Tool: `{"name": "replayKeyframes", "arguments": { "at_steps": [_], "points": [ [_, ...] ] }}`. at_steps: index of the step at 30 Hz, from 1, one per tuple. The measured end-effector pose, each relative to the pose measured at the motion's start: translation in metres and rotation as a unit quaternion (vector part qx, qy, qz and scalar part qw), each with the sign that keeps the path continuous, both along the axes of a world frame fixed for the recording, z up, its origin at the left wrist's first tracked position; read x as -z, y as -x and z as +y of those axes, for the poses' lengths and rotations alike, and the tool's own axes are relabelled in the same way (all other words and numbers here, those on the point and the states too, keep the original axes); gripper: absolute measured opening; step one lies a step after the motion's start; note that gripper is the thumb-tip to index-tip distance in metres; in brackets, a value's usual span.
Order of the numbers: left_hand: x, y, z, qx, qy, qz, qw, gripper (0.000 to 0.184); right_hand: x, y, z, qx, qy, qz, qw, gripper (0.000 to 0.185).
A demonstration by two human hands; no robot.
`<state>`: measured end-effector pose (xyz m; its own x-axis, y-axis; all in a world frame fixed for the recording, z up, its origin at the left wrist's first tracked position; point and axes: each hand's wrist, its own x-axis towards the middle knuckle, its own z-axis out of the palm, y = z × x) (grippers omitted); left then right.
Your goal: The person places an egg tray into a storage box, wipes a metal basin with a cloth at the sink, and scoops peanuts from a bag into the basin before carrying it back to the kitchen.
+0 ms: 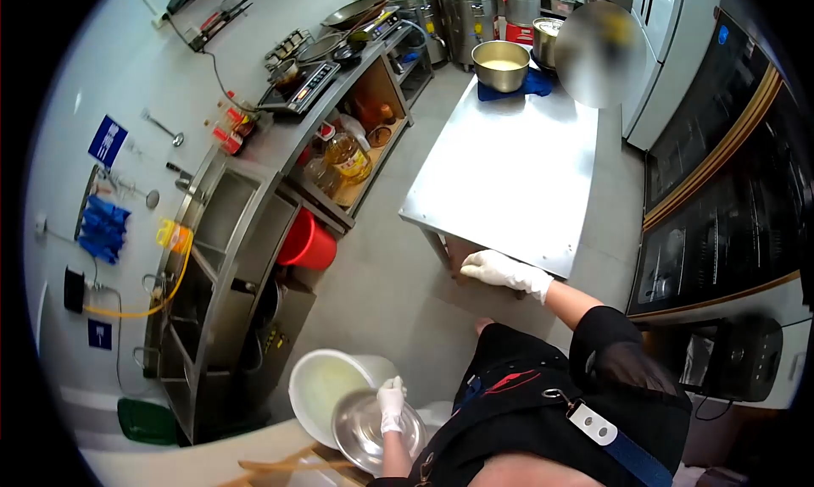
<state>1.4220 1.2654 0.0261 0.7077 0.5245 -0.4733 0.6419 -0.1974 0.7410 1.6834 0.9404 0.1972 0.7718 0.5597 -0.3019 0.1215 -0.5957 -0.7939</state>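
My left hand, in a white glove, is closed on the rim of a shiny metal bowl at the bottom of the view. The bowl overlaps the edge of a white bucket that holds pale yellowish contents. Near the front edge of the steel table is my right hand, also gloved in white, its fingers together and pointing left. What it holds, if anything, is hidden. A metal bowl of pale yellow liquid stands on a blue cloth at the table's far end.
Steel sinks and a counter with an induction cooker line the left wall. Below sit a red bucket and an oil jug. Glass-door cabinets are on the right. A blurred round patch covers the area beyond the table.
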Motion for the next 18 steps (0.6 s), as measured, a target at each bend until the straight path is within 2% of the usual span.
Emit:
{"name": "replayKeyframes", "arguments": {
  "at_steps": [2, 5, 6, 10, 12, 13, 16, 18],
  "points": [
    [-0.036, -0.068, 0.013, 0.08, -0.045, 0.012, 0.996, 0.025, 0.007, -0.041, 0.0, 0.061, 0.045, -0.065, 0.995, 0.039],
    [-0.035, -0.146, 0.039, 0.171, -0.142, -0.065, 0.973, 0.026, 0.068, -0.124, 0.005, 0.214, -0.072, -0.001, 0.974, 0.042],
    [-0.032, -0.167, 0.052, 0.176, -0.144, -0.04, 0.973, 0.027, 0.062, -0.147, 0.005, 0.221, -0.119, 0.026, 0.968, 0.042],
    [-0.038, -0.243, 0.093, 0.203, -0.148, 0.039, 0.967, 0.029, 0.06, -0.233, 0.013, 0.302, -0.111, 0.005, 0.947, 0.042],
    [-0.048, -0.274, 0.112, 0.216, -0.167, 0.063, 0.96, 0.029, 0.056, -0.266, 0.02, 0.339, -0.16, 0.063, 0.925, 0.042],
    [-0.047, -0.289, 0.126, 0.225, -0.19, 0.056, 0.954, 0.031, 0.045, -0.279, 0.026, 0.347, -0.166, 0.057, 0.921, 0.042],
    [-0.045, -0.338, 0.172, 0.23, -0.165, 0.093, 0.954, 0.031, 0.057, -0.326, 0.032, 0.35, -0.126, 0.021, 0.928, 0.041],
    [-0.038, -0.376, 0.203, 0.248, -0.165, 0.107, 0.949, 0.03, 0.057, -0.349, 0.041, 0.384, -0.151, 0.035, 0.91, 0.039]
  ]
}}
